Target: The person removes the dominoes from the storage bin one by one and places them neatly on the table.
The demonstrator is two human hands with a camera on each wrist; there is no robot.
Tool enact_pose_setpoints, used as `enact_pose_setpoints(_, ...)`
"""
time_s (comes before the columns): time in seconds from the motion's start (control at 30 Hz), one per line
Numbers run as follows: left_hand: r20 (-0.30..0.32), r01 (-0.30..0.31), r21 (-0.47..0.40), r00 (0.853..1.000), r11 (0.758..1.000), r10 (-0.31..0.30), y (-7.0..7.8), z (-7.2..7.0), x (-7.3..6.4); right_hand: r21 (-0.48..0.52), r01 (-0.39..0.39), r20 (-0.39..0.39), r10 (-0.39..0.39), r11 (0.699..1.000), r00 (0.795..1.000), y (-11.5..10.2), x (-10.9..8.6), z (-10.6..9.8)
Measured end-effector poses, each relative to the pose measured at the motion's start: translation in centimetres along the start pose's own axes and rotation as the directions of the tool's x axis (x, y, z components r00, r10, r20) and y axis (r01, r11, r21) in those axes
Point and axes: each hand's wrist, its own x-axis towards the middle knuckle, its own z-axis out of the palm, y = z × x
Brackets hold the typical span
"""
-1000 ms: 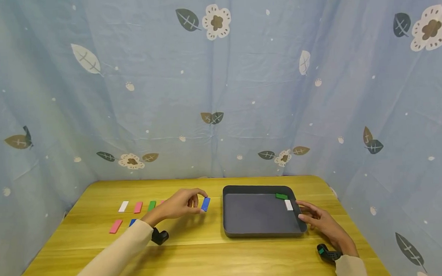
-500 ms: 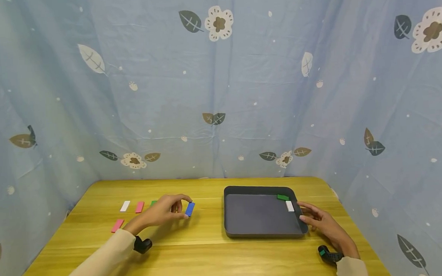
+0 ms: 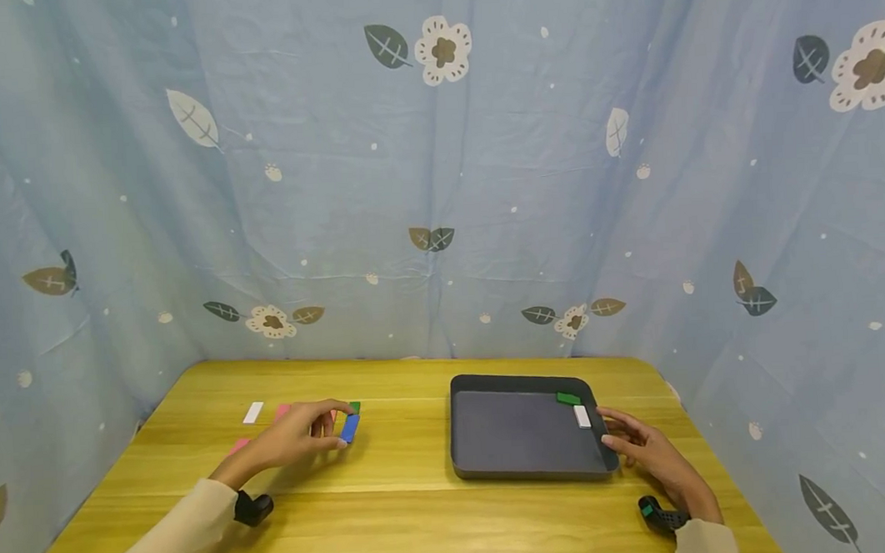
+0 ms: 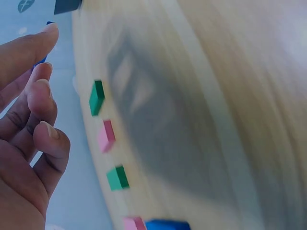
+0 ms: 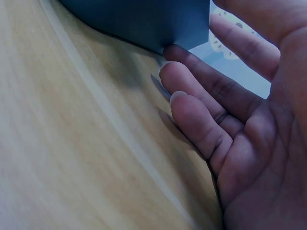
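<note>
My left hand (image 3: 300, 434) pinches a blue domino-shaped block (image 3: 350, 429) between thumb and fingertips, held over the table's left half. In the left wrist view, its fingers hide most of that block. Below it on the tabletop are a green block (image 4: 97, 98), a pink block (image 4: 106, 136), another green block (image 4: 118, 178) and another blue block (image 4: 167, 224). At the right wall of a dark grey tray (image 3: 511, 436), my right hand (image 3: 650, 449) has its fingertips right at the rim, fingers loosely extended. Inside the tray's back right corner are a green block (image 3: 567, 398) and a white block (image 3: 582, 417).
A white block (image 3: 253, 412) lies at the table's left, with a pink block (image 3: 238, 445) nearer, partly behind the left hand. Beyond the wooden table (image 3: 426, 528) hangs a blue patterned curtain (image 3: 348, 189), which also runs down both sides.
My left hand has moved left, away from the tray, with the blue block still pinched, and now covers part of the laid-out blocks. My right hand stays at the tray.
</note>
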Motion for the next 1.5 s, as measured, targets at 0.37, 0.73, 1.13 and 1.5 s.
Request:
enact_pose_setpoints(0.37,-0.064,0.015,0.048,0.998,0.999,-0.012,-1.4,-1.3,-2.2,-0.006,0.021,-0.002,-0.021,1.0,1.0,0.1,0.0,0.0)
enact_pose_setpoints(0.73,-0.031,0.095,0.011,0.995,0.995,-0.095,-2.9,-1.6,-4.3,-0.004,0.015,-0.001,-0.015,1.0,1.0,0.2,0.1,0.2)
enact_pose_setpoints(1.13,-0.016,0.175,0.04,0.985,0.984,-0.174,-4.0,-1.8,-5.3,-0.01,0.01,-0.015,-0.01,1.0,1.0,0.3,-0.1,0.2)
enact_pose_setpoints(1.5,0.029,0.206,0.033,0.978,0.978,-0.207,-4.4,-1.8,-5.5,-0.012,0.016,-0.02,-0.016,1.0,1.0,0.3,0.0,0.2)
